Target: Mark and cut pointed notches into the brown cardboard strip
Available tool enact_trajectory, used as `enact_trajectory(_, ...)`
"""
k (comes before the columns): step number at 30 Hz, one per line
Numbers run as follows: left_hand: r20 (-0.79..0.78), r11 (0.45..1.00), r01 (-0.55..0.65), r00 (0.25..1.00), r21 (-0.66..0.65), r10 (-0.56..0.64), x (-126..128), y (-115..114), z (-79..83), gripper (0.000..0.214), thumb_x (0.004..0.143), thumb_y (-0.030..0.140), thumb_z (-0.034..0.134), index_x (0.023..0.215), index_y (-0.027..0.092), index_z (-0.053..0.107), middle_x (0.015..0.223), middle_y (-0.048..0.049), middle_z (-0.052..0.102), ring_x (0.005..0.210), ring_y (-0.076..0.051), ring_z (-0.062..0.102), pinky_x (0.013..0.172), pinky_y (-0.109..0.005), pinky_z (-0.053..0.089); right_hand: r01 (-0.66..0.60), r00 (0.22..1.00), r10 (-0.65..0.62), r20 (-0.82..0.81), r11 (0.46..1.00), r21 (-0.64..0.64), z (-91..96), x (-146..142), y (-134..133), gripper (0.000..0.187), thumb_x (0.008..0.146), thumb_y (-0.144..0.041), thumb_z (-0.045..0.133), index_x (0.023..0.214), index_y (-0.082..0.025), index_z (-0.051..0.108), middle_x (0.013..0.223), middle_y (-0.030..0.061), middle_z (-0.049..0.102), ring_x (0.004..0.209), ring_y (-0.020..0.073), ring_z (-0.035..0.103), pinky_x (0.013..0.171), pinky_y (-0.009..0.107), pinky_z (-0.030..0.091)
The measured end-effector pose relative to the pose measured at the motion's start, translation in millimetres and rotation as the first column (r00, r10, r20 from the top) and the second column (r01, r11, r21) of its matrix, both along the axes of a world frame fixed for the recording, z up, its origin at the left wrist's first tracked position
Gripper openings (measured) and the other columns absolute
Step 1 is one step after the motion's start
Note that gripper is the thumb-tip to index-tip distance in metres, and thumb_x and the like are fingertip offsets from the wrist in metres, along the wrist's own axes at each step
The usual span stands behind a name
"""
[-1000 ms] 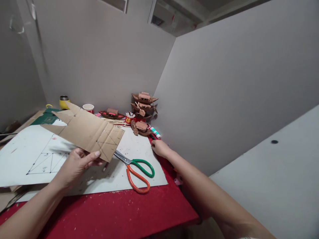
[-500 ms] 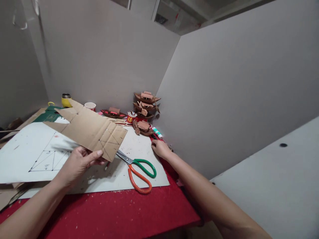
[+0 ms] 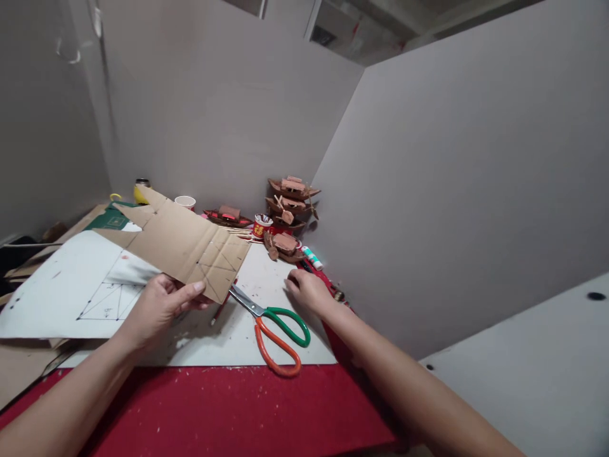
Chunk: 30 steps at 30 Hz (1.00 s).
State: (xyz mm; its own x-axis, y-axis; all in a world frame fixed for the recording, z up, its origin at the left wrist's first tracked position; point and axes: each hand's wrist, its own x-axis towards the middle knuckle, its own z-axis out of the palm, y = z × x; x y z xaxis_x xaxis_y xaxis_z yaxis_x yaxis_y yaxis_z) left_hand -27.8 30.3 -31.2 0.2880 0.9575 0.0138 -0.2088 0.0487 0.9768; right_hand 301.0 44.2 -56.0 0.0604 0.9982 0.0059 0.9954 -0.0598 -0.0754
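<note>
My left hand [image 3: 166,304] pinches a piece of cut cardboard [image 3: 176,244] by its near edge, thumb on top. The cardboard has pointed tabs at its far left end, fold creases and pencil lines, and is held tilted above the white sheet. My right hand [image 3: 307,291] is over the sheet's right edge, fingers curled together; whatever they may hold is hidden. Between the hands, scissors [image 3: 259,311] with one green and one orange handle lie on the sheet, blade tips hidden under the cardboard. A pencil [image 3: 219,309] lies partly under the cardboard as well.
A white paper [image 3: 57,285] with a drawn pattern lies at left. Model wooden boats [image 3: 288,244] stand at the back, some stacked, beside a red cup [image 3: 262,226]. A glue tube [image 3: 312,257] rests along the right wall [image 3: 428,190]. Red cloth [image 3: 214,406] covers the table front.
The view has shifted a little, so things appear further right. My right hand has drawn slightly left from the right-hand table edge near the glue tube. My left hand still holds the cardboard.
</note>
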Motion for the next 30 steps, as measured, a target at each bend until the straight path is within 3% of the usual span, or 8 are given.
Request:
enact_trajectory(3, 0.019, 1.000, -0.013, 1.000, 0.004, 0.013, 0.7, -1.1, 1.8, 0.024, 0.070, 0.034, 0.080, 0.071, 0.013, 0.071, 0.067, -0.0058, 0.074, 0.065, -0.019, 0.071, 0.066, -0.027, 0.057, -0.149, 0.987, 0.145, -0.069, 0.988, -0.051, 7.9, -27.4, -27.9, 0.029, 0.093, -0.044, 0.057, 0.096, -0.016, 0.064, 0.087, 0.0056, 0.069, 0.080, 0.0204, 0.064, 0.070, 0.032, 0.049)
enact_trajectory(6, 0.031, 1.000, 0.002, 1.000, 0.008, -0.003, 1.1, -2.1, 3.9, 0.023, 0.070, 0.034, 0.080, 0.072, 0.013, 0.072, 0.063, -0.0046, 0.073, 0.062, -0.018, 0.070, 0.064, -0.026, 0.057, -0.241, 0.965, 0.227, -0.130, 0.964, -0.111, 11.4, -40.4, -55.8, 0.032, 0.081, -0.048, 0.067, 0.092, -0.018, 0.061, 0.077, 0.0056, 0.067, 0.067, 0.0199, 0.059, 0.056, 0.027, 0.036)
enact_trajectory(9, 0.011, 1.000, 0.015, 1.000, 0.021, -0.016, 0.0, -2.3, 3.6, 0.023, 0.071, 0.035, 0.079, 0.070, 0.013, 0.072, 0.063, -0.0054, 0.073, 0.062, -0.018, 0.070, 0.064, -0.025, 0.056, -0.271, 0.951, 0.243, -0.190, 0.952, -0.143, 12.2, -43.5, -71.3, 0.028, 0.075, -0.030, 0.068, 0.099, -0.020, 0.058, 0.081, 0.0051, 0.066, 0.068, 0.0193, 0.056, 0.057, 0.026, 0.031)
enact_trajectory(13, -0.043, 0.999, -0.002, 0.999, 0.036, 0.003, -1.4, -1.7, 1.7, 0.025, 0.071, 0.037, 0.079, 0.067, 0.013, 0.072, 0.065, -0.0083, 0.074, 0.063, -0.020, 0.071, 0.063, -0.026, 0.056, -0.288, 0.927, 0.231, -0.294, 0.943, -0.166, 14.5, -44.4, -78.3, 0.054, 0.065, -0.019, 0.067, 0.117, -0.023, 0.054, 0.088, 0.0032, 0.064, 0.073, 0.0194, 0.055, 0.059, 0.025, 0.031)
enact_trajectory(19, -0.013, 0.998, -0.009, 1.000, 0.061, 0.009, 0.3, -2.7, 5.7, 0.028, 0.069, 0.038, 0.079, 0.072, 0.011, 0.073, 0.070, -0.0106, 0.075, 0.064, -0.022, 0.070, 0.067, -0.031, 0.057, -0.248, 0.857, 0.139, -0.496, 0.955, -0.161, 12.1, -38.3, -90.1, 0.072, 0.061, -0.010, 0.062, 0.130, -0.024, 0.050, 0.077, -0.0014, 0.059, 0.067, 0.0175, 0.053, 0.057, 0.024, 0.033)
enact_trajectory(24, 0.037, 0.999, 0.003, 0.999, 0.041, -0.005, 1.5, -3.9, 7.2, 0.027, 0.068, 0.036, 0.080, 0.073, 0.012, 0.072, 0.072, -0.0093, 0.075, 0.066, -0.021, 0.070, 0.067, -0.031, 0.057, -0.203, 0.672, 0.019, -0.741, 0.966, -0.159, 4.2, -25.9, -95.4, 0.077, 0.064, -0.008, 0.060, 0.138, -0.023, 0.045, 0.066, -0.0074, 0.047, 0.058, 0.0126, 0.044, 0.052, 0.022, 0.031)
enact_trajectory(30, 0.057, 0.999, 0.013, 0.998, 0.039, -0.015, 1.4, -5.9, 9.5, 0.027, 0.068, 0.037, 0.081, 0.072, 0.012, 0.071, 0.067, -0.0080, 0.074, 0.064, -0.020, 0.069, 0.066, -0.029, 0.057, -0.058, 0.290, -0.170, -0.942, 0.979, -0.194, -2.1, -23.7, -106.3, 0.052, 0.075, -0.040, 0.072, 0.122, -0.022, 0.057, 0.065, -0.0067, 0.046, 0.047, 0.0075, 0.037, 0.041, 0.019, 0.028)
